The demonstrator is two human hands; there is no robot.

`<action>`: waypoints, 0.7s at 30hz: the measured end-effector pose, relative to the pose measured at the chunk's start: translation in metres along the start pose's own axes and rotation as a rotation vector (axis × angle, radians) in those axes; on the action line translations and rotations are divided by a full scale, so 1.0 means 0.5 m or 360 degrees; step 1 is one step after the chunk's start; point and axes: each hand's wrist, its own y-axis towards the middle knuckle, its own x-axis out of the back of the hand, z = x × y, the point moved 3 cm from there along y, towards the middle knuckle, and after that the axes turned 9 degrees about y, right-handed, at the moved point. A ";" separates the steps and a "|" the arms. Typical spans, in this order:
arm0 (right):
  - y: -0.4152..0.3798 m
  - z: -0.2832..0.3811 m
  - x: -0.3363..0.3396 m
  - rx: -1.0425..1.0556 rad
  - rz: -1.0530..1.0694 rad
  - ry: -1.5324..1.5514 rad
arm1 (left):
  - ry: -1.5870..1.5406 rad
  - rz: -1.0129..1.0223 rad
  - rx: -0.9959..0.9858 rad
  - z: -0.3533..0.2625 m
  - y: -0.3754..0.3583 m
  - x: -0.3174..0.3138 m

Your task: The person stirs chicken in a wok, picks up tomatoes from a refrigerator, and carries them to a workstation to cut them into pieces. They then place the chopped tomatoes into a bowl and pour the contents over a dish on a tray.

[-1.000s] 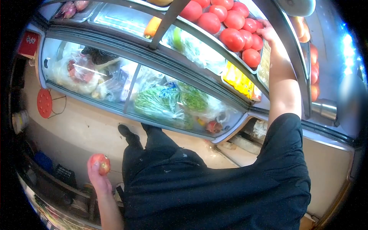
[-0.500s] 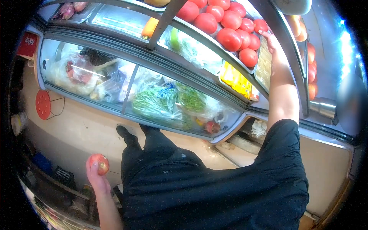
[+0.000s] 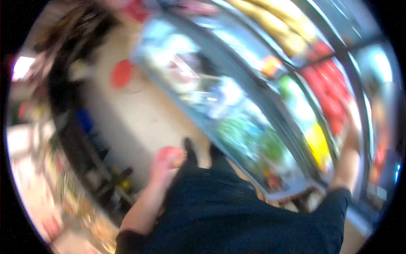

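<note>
My left hand (image 3: pixel 159 166) is closed around a red tomato (image 3: pixel 175 155), held low over the floor beside my legs. On the other side, my right hand (image 3: pixel 352 113) reaches into the upper shelf of a glass display case. It lies against or just beside a tray heap of red tomatoes (image 3: pixel 325 86). Motion smears its fingers, so I cannot see whether they grip one. Below that heap lies a yellow packet (image 3: pixel 318 146), close to my right forearm.
The case's lower section holds bagged leafy greens (image 3: pixel 239 133). Long yellowish produce (image 3: pixel 275 23) lies on the upper shelf. Metal frame bars (image 3: pixel 304 63) cross the shelf. A red stool (image 3: pixel 122 74) stands on the floor, with dark shelving (image 3: pixel 63 106) to the left.
My view has swung left and blurred, so the case now slants down the right side. The left hand still has the tomato; the right is still among the shelf trays.
</note>
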 end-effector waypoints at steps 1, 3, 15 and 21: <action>0.002 -0.015 -0.003 0.0052 -0.0028 -0.0032 | -0.0243 -0.0047 0.0060 -0.004 -0.011 -0.011; 0.038 -0.055 -0.025 0.0111 -0.0108 -0.0145 | -0.0280 -0.0066 0.0043 0.013 0.002 -0.008; 0.029 -0.101 -0.045 -0.0195 -0.0419 -0.0616 | -0.0113 -0.0257 -0.0100 -0.001 -0.027 0.030; -0.013 -0.199 -0.016 -0.0279 -0.0599 -0.0664 | 0.0001 -0.0225 -0.0165 -0.006 -0.012 0.028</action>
